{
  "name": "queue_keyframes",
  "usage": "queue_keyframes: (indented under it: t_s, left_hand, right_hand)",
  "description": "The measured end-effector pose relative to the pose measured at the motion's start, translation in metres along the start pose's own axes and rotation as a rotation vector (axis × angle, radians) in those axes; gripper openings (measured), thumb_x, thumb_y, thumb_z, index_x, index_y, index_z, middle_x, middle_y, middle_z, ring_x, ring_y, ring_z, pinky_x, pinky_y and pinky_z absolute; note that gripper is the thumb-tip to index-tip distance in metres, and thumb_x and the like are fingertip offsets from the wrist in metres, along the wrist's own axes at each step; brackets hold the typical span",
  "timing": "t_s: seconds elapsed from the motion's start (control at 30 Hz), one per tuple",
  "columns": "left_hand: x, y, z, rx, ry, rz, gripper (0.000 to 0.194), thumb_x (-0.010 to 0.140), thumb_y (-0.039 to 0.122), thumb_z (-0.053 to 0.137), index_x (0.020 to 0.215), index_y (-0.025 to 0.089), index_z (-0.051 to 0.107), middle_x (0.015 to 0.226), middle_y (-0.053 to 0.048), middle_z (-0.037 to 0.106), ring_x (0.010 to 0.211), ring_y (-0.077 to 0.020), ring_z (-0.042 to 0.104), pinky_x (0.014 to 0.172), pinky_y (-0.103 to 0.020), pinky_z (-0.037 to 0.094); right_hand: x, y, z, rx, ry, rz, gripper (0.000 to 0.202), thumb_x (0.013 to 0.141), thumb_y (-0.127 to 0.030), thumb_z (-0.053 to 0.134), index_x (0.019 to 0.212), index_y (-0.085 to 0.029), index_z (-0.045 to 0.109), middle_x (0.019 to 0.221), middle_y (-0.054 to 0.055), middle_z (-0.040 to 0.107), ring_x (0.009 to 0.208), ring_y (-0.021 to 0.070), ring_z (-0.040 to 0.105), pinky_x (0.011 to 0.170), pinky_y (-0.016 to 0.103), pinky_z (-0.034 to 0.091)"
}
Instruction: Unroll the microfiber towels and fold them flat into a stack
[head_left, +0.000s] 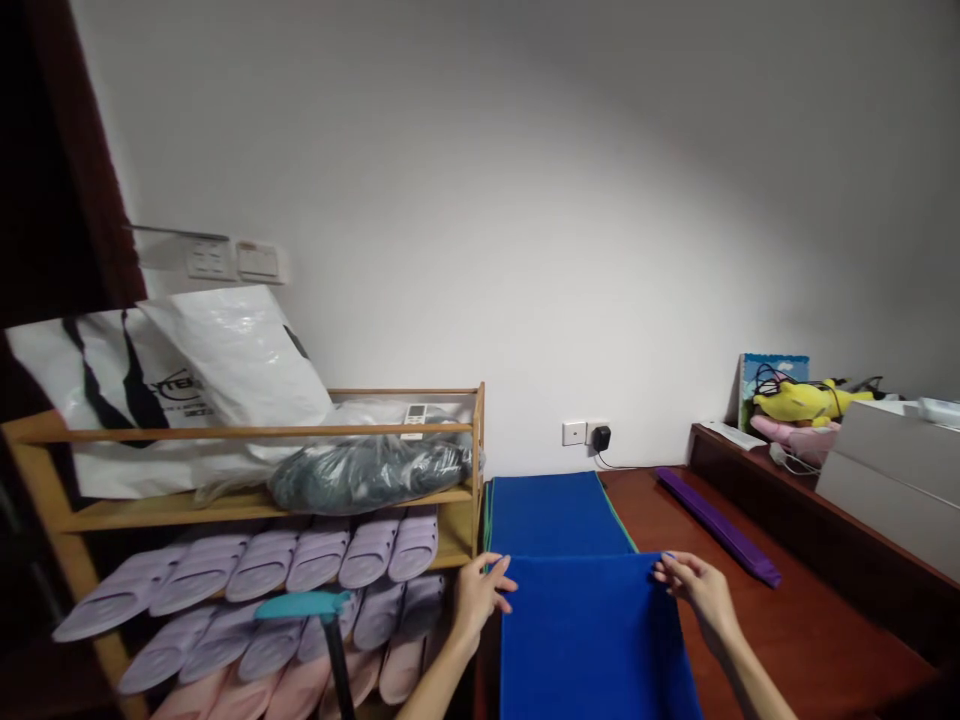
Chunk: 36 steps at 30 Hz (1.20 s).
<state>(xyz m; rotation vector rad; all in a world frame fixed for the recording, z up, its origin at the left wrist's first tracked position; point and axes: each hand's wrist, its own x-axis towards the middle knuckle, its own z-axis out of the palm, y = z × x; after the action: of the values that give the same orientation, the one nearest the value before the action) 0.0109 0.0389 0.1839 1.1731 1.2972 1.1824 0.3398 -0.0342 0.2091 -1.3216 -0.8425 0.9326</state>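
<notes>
A blue cloth [581, 630] hangs stretched between my two hands, its top edge nearly level. My left hand [480, 600] pinches its upper left corner between thumb and finger. At the upper right corner, my right hand [697, 595] pinches it the same way. Behind the raised edge, a blue piece of fabric with green edging [555, 510] lies flat on the reddish-brown wooden surface [802, 630]. The lower end of the held cloth runs out of the frame, so whether the two pieces are joined is hidden.
Left stands a wooden rack [442, 545] with rows of slippers [300, 555], white bags [240, 350] and a remote [414, 420]. A teal-topped handle [304, 605] rises before it. Right lie a purple folded strip [720, 525], a yellow plush toy [802, 400] and white boxes [892, 470].
</notes>
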Motion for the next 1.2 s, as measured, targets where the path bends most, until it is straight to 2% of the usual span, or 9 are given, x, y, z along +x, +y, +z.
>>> queue_keyframes:
  t_s: [0.07, 0.17, 0.3, 0.4, 0.53, 0.67, 0.87, 1.0, 1.2]
  left_hand:
    - [0.009, -0.017, 0.007, -0.031, 0.043, -0.023, 0.065, 0.047, 0.078, 0.057, 0.076, 0.02, 0.05, 0.053, -0.006, 0.064, 0.04, -0.0206, 0.06, 0.034, -0.02, 0.025]
    - [0.017, -0.03, 0.01, -0.068, 0.064, -0.059, 0.066, 0.045, 0.079, 0.057, 0.076, 0.022, 0.047, 0.058, -0.008, 0.067, 0.046, -0.0248, 0.064, 0.035, -0.021, 0.03]
    - [0.023, -0.038, 0.008, -0.104, 0.03, -0.086, 0.068, 0.042, 0.079, 0.06, 0.076, 0.022, 0.048, 0.063, -0.01, 0.069, 0.054, -0.0279, 0.067, 0.037, -0.023, 0.035]
    - [0.024, -0.041, 0.007, -0.142, -0.015, -0.076, 0.07, 0.038, 0.081, 0.062, 0.074, 0.022, 0.049, 0.069, -0.013, 0.071, 0.067, -0.0298, 0.07, 0.047, -0.027, 0.045]
    - [0.018, -0.048, 0.006, -0.2, -0.075, -0.066, 0.073, 0.036, 0.08, 0.064, 0.079, 0.022, 0.052, 0.08, -0.015, 0.072, 0.079, -0.0306, 0.069, 0.064, -0.033, 0.052]
    - [0.01, -0.06, 0.006, -0.251, -0.12, -0.074, 0.069, 0.039, 0.073, 0.07, 0.083, 0.023, 0.054, 0.091, -0.016, 0.072, 0.089, -0.0302, 0.068, 0.074, -0.034, 0.051]
    - [0.013, -0.066, 0.009, -0.27, -0.17, -0.107, 0.059, 0.047, 0.057, 0.075, 0.09, 0.022, 0.054, 0.103, -0.015, 0.07, 0.101, -0.0282, 0.064, 0.075, -0.032, 0.049]
    - [0.026, -0.062, 0.013, -0.267, -0.177, -0.106, 0.055, 0.053, 0.05, 0.073, 0.096, 0.021, 0.052, 0.109, -0.016, 0.067, 0.102, -0.027, 0.063, 0.077, -0.033, 0.048]
    - [0.056, -0.057, 0.021, -0.218, -0.121, -0.124, 0.042, 0.064, 0.039, 0.069, 0.095, 0.019, 0.049, 0.107, -0.016, 0.067, 0.098, -0.0246, 0.064, 0.08, -0.034, 0.047]
  right_hand:
    - [0.009, 0.016, 0.011, 0.009, -0.006, 0.006, 0.04, 0.051, -0.052, 0.074, 0.073, -0.019, 0.067, 0.073, 0.008, 0.072, 0.078, 0.0285, 0.068, 0.059, 0.032, 0.053]
    - [0.019, 0.032, 0.019, 0.003, -0.012, 0.016, 0.041, 0.049, -0.051, 0.075, 0.072, -0.018, 0.066, 0.07, 0.007, 0.071, 0.074, 0.0262, 0.068, 0.058, 0.03, 0.051]
    - [0.03, 0.047, 0.015, -0.013, -0.039, 0.033, 0.045, 0.052, -0.053, 0.073, 0.076, -0.016, 0.066, 0.06, 0.003, 0.066, 0.057, 0.0183, 0.063, 0.049, 0.026, 0.043]
    - [0.032, 0.055, 0.009, -0.028, -0.039, 0.054, 0.047, 0.055, -0.054, 0.072, 0.082, -0.016, 0.066, 0.056, 0.0, 0.063, 0.051, 0.0149, 0.059, 0.047, 0.024, 0.038]
    - [0.028, 0.065, 0.002, -0.063, -0.017, 0.077, 0.047, 0.056, -0.055, 0.072, 0.088, -0.02, 0.067, 0.072, 0.002, 0.07, 0.074, 0.0206, 0.066, 0.055, 0.024, 0.043]
    - [0.022, 0.083, 0.001, -0.078, -0.032, 0.072, 0.056, 0.05, -0.061, 0.07, 0.092, -0.025, 0.065, 0.099, 0.005, 0.071, 0.1, 0.0292, 0.062, 0.063, 0.03, 0.048]
    - [0.025, 0.115, 0.015, -0.076, -0.025, 0.059, 0.079, 0.047, -0.074, 0.063, 0.112, -0.03, 0.053, 0.137, 0.009, 0.049, 0.124, 0.032, 0.044, 0.084, 0.04, 0.049]
    - [0.044, 0.123, 0.023, -0.068, -0.049, 0.028, 0.099, 0.047, -0.077, 0.061, 0.127, -0.022, 0.04, 0.145, 0.016, 0.035, 0.13, 0.0293, 0.037, 0.1, 0.039, 0.041]
    - [0.083, 0.126, 0.03, -0.107, -0.111, -0.053, 0.099, 0.055, -0.074, 0.059, 0.132, -0.016, 0.034, 0.145, 0.017, 0.034, 0.132, 0.026, 0.033, 0.107, 0.036, 0.033]
